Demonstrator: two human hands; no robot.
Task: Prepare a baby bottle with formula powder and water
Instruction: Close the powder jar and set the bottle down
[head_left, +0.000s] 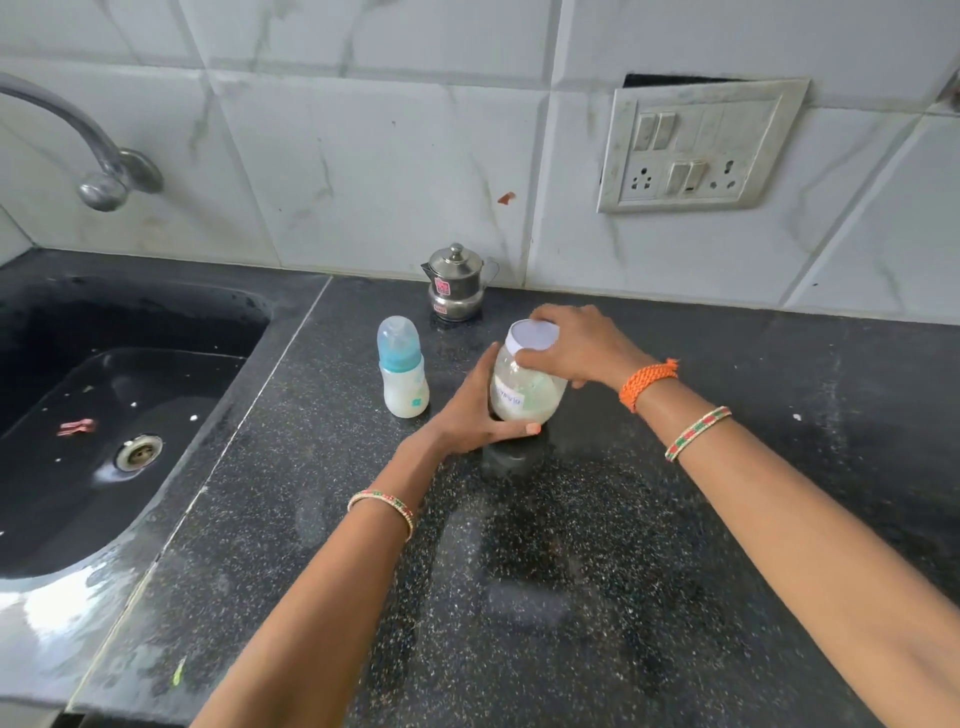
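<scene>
A clear jar of pale formula powder (524, 397) with a white lid (534, 336) stands on the black speckled counter (519, 571). My left hand (475, 410) wraps around the jar's left side and base. My right hand (576, 345) grips the lid from the right and above. To the left of the jar stands a baby bottle (402, 369), upright, with a blue collar, a clear cap over the nipple and white liquid in its lower part. Behind them, a small lidded steel pot (457, 283) sits by the wall.
A black sink (104, 415) lies on the left with a drain (137, 452) and a steel tap (98, 156) above it. A switch and socket panel (696, 145) is on the tiled wall at the right.
</scene>
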